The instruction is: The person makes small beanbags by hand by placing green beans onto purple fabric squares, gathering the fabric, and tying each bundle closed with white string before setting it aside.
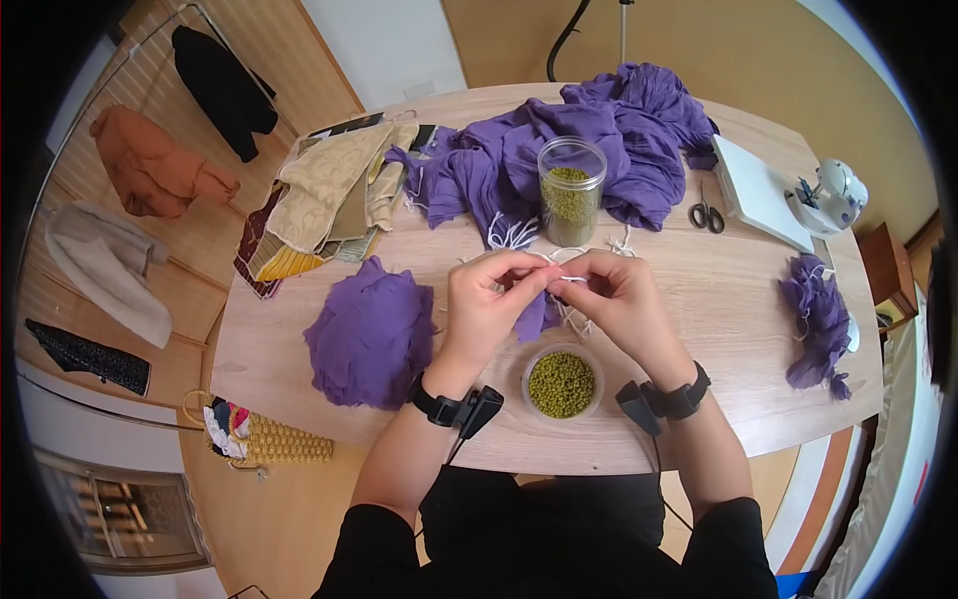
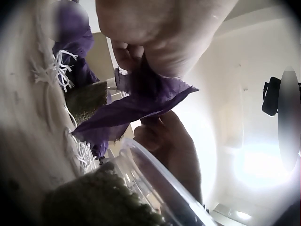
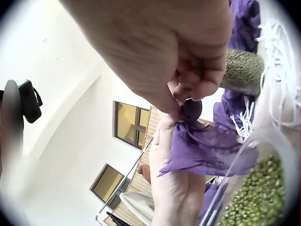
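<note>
In the head view my left hand (image 1: 491, 299) and right hand (image 1: 621, 299) meet above the table, fingertips together. Between them they pinch a small piece of purple cloth (image 3: 202, 146), gathered at a rounded bulge with its loose edges spreading below. A short white string (image 1: 573, 279) shows at the fingertips. The left wrist view has the same cloth (image 2: 122, 110) hanging from the fingers. Just below the hands stands a round clear tub (image 1: 600, 387) of green beans (image 1: 561, 384). A tall clear jar (image 1: 572, 225), also with green beans, stands beyond them.
Loose white strings (image 1: 514, 232) lie around the jar. A stack of purple cloth pieces (image 1: 369, 334) sits at left, patterned fabric samples (image 1: 324, 205) behind it. Large purple fabric (image 1: 639, 150) lies at the back. Scissors (image 1: 707, 217), a sewing machine (image 1: 836, 198) and purple cloth bundles (image 1: 813, 319) are right.
</note>
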`<state>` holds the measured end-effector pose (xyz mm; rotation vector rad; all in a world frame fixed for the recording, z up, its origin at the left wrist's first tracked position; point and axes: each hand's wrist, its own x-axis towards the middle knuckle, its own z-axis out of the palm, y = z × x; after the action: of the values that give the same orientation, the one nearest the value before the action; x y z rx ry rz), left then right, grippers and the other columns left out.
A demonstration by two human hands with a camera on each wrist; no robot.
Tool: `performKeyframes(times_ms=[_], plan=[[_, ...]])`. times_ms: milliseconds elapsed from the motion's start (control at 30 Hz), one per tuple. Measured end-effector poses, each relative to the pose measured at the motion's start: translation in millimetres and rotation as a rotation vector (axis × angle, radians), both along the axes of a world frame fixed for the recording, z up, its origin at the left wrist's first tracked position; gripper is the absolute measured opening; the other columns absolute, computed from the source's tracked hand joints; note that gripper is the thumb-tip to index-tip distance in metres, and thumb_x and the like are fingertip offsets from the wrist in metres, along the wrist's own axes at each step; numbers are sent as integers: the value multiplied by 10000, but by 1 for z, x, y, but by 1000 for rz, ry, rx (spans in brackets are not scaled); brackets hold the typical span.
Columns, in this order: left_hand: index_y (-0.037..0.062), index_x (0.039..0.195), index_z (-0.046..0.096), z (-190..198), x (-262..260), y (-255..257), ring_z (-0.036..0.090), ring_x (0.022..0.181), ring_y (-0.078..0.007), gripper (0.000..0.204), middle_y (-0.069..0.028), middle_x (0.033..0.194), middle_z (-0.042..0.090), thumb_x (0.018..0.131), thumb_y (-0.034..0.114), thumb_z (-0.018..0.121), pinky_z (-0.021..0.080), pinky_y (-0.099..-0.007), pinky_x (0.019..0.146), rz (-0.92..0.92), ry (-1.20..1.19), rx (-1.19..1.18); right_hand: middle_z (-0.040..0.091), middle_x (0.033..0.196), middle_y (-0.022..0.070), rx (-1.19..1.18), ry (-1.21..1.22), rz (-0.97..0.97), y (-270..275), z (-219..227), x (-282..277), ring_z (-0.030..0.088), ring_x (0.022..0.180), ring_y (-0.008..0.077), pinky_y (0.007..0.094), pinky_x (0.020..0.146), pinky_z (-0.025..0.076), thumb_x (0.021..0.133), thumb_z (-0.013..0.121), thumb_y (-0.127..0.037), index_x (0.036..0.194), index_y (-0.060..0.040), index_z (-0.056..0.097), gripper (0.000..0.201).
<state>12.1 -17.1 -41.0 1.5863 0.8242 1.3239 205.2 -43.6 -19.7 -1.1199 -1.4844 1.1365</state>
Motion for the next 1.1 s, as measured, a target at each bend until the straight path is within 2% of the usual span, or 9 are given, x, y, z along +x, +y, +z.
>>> performKeyframes(times_ms=[100,233,333,400,600,700,933,1000,1100], plan=[[-51,1033,737,-6,-2,5,731,876,-111,76,-99,968,785,958,-48,749,574,-232,789,-68,-98,-71,713,815,-28,21,29,7,1,-4,-2,594,727,5,200,623,471,960,796,-78,1022,37,765,135],[-44,1036,723,-7,-5,7,725,864,-113,83,-94,954,774,961,-33,756,575,-237,789,-71,-134,-160,713,836,-36,59,43,24,1,-7,-4,588,734,-4,193,621,465,965,788,-65,995,26,735,109],[-37,1037,716,-7,-6,8,713,842,-105,91,-81,939,767,963,-13,764,572,-237,775,-169,-118,-193,706,873,-50,-13,188,100,2,-15,-5,581,755,-19,185,621,458,972,773,-45,983,12,701,92],[-20,1057,715,-6,-5,6,697,850,-83,102,-57,950,761,988,41,759,555,-220,776,-170,-106,-197,687,893,-66,-12,235,167,5,-20,-1,576,778,-30,182,627,461,986,750,-38,982,-1,686,73],[-13,1104,725,2,-2,2,680,903,-47,182,-26,992,756,1034,154,733,536,-201,794,-205,-122,-291,650,857,-78,-61,268,130,5,-6,8,554,741,-25,177,591,410,1018,706,-68,986,-20,692,60],[-9,1119,729,2,0,0,652,888,-32,194,3,997,735,1032,165,737,526,-200,782,-299,-75,-272,649,855,-76,-30,297,101,3,-12,15,546,723,-20,180,580,388,1026,694,-70,993,-24,694,57],[-7,1130,726,1,-2,0,652,917,-38,179,5,1024,728,1025,137,732,515,-199,812,-335,19,-272,651,864,-67,-19,277,83,-5,-18,19,551,748,-12,181,629,422,1019,692,-47,1004,-17,695,33],[-10,1100,744,5,-6,1,672,942,-53,154,-8,1029,741,1004,111,749,537,-219,842,-348,93,-316,654,879,-62,10,249,103,-7,-17,21,557,770,-7,183,662,443,1009,702,-32,1012,-9,696,24],[-12,1073,753,0,-8,3,675,935,-63,139,-19,1028,749,996,104,754,542,-231,841,-395,45,-366,661,893,-59,-20,240,175,-9,-16,25,564,782,-6,185,672,453,1005,706,-22,1019,-3,697,25]])
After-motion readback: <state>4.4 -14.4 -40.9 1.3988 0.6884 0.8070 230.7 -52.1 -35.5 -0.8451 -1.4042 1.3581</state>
